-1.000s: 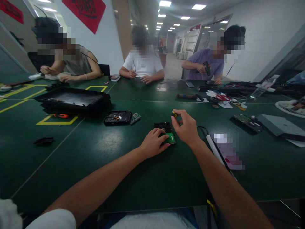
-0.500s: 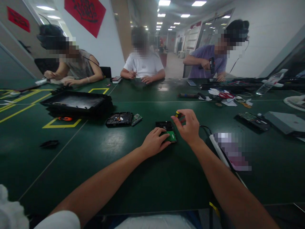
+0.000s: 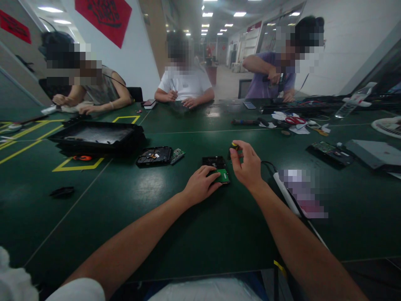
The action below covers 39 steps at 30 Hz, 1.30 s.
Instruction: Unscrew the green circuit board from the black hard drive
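A black hard drive [image 3: 213, 161] with a green circuit board [image 3: 223, 177] lies on the table before me. My left hand [image 3: 202, 184] is closed on its near part, fingers over the board and thumb along the near edge. Just right of the drive, my right hand [image 3: 246, 163] pinches a small screwdriver [image 3: 234, 145] by its black and yellow handle. The screwdriver's tip cannot be made out. Left of the drive lie another opened hard drive [image 3: 154, 156] and a loose circuit board [image 3: 177, 156].
Black trays [image 3: 97, 136] are stacked at the left. A phone [image 3: 300, 192] lies by my right forearm, with another drive [image 3: 329, 154] and a grey case [image 3: 374, 154] beyond. A water bottle [image 3: 354, 102] stands far right. Three people sit across the table [image 3: 150, 242].
The view has shifted slightly. My right hand keeps the screwdriver beside the hard drive, its fingers turned a little. My left hand stays on the drive. The person at the right has lowered a tool.
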Motion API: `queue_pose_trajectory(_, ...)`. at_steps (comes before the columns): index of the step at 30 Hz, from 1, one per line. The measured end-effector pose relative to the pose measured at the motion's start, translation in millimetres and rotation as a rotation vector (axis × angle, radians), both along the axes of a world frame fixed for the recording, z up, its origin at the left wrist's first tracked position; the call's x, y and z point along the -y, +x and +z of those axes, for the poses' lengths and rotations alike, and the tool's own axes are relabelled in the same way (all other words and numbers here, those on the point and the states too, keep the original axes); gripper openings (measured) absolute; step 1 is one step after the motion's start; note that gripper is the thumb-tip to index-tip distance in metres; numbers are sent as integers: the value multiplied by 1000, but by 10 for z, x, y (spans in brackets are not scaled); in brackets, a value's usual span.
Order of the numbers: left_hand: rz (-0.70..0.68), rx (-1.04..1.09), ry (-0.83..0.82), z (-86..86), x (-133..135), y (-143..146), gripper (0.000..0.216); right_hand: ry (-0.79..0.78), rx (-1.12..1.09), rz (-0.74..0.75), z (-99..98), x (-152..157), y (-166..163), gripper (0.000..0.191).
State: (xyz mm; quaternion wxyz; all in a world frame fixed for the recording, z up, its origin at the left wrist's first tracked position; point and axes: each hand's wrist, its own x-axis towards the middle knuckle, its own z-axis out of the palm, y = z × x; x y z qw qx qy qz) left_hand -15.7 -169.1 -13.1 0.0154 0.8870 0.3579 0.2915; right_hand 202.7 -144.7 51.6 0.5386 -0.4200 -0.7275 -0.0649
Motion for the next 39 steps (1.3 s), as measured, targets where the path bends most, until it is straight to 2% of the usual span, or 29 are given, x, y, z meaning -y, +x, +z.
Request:
queue_pose_trajectory(5, -5, -4, -3, 11, 5, 0, 40, 45, -11, -68, 29, -4, 50, 25)
queue_pose_trajectory(13, 0, -2, -17, 27, 18, 4, 39, -8, 21, -1, -28, -18, 50, 30)
queue_pose_trajectory(22, -1, -9, -20, 13, 8, -5, 41, 8, -12, -21, -29, -16, 74, 33)
queue_pose_trajectory(31, 3, -9, -23, 22, 15, 2, 40, -44, 6, 65, -82, -60, 66, 38)
queue_pose_trajectory(39, -17, -1, -20, 59, 36, -2, 42, 6, -30, 5, -35, -7, 38, 36)
